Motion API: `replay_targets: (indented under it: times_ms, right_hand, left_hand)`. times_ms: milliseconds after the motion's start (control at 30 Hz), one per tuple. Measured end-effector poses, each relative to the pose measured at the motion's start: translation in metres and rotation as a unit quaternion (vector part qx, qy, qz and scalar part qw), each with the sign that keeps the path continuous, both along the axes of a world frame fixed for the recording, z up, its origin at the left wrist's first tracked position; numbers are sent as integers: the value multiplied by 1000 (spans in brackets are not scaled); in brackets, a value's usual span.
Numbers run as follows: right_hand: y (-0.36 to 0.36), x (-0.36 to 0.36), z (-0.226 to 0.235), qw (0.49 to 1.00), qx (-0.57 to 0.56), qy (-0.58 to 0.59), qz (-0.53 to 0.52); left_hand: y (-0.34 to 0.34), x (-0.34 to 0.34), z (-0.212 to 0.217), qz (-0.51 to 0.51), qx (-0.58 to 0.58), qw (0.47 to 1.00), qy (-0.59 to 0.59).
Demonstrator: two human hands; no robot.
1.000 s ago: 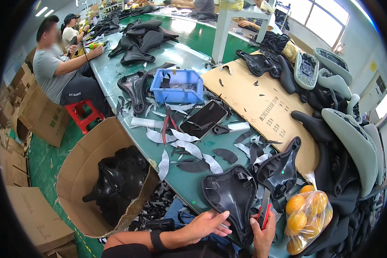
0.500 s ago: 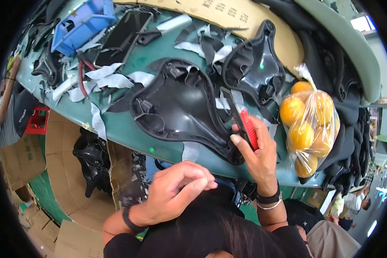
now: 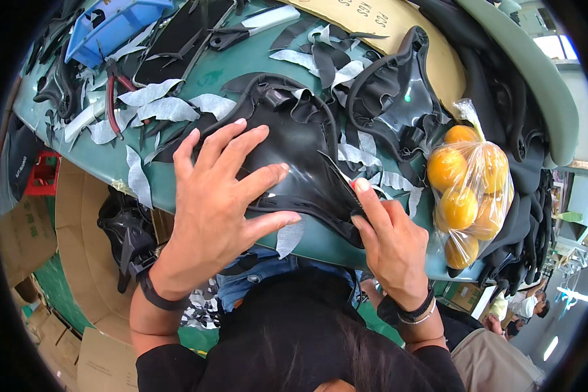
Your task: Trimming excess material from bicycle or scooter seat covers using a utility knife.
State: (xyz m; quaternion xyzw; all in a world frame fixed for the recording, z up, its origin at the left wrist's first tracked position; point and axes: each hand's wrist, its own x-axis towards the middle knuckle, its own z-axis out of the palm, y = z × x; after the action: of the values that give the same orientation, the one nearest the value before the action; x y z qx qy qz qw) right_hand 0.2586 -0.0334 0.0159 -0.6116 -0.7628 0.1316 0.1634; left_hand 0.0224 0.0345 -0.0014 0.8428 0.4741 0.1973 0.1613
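"So, what lies under the hands, and where?"

"One glossy black, wing-shaped plastic bicycle-saddle shell (image 3: 298, 147), hollow face up, just inside the near edge of the green-topped worktable (image 3: 238, 59), nose angled right. Left hand (image 3: 215, 179): fingers spread over its broad end, nothing visibly held; contact uncertain. Right hand (image 3: 395, 242): thumb and fingers closed round a narrow-bladed cutter with a bit of red showing (image 3: 340, 173), by the nose. Grip mostly hidden."

"How would the shell handle?"

"Light for its breadth, I'd judge. Stiff base, probably slippery where it shines; softer cover material round the rim. Unlikely to break, easily scratched. Best hold: pinch the rim at the broad end, fingers well off the blade."

"Counts, going outward?"

"One second black saddle shell (image 3: 402, 98), right of the first, beside one tan cardboard sheet (image 3: 441, 62). One clear plastic bag (image 3: 472, 189) near the right end, at least six round orange fruits inside. Toward the far left: one black-and-white slim tool (image 3: 251, 26), one black phone-like slab (image 3: 193, 29), one pair of red-handled pliers (image 3: 111, 98), one blue plastic bin (image 3: 114, 32). One third black saddle shell (image 3: 59, 88) near the left edge. Grey and black fabric offcuts (image 3: 166, 108): too overlapped to count."
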Motion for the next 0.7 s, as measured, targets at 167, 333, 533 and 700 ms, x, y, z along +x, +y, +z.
replay_targets:
  times_ms: [167, 333, 533, 700]
  right_hand:
    - [-19, 2, 5, 992, -85, -95, 23]
    - [-40, 11, 41, 965, -223, -133, 22]
    - [-23, 25, 17, 991, -14, 128, -32]
    - [-3, 14, 14, 989, -95, -35, 113]
  left_hand:
    - [3, 1, 1, 5, -6, 1000, -4]
    - [3, 1, 3, 4, -18, 1000, -3]
    - [0, -10, 3, 47, -12, 994, -98]
    - [-1, -16, -7, 28, -62, 985, -159]
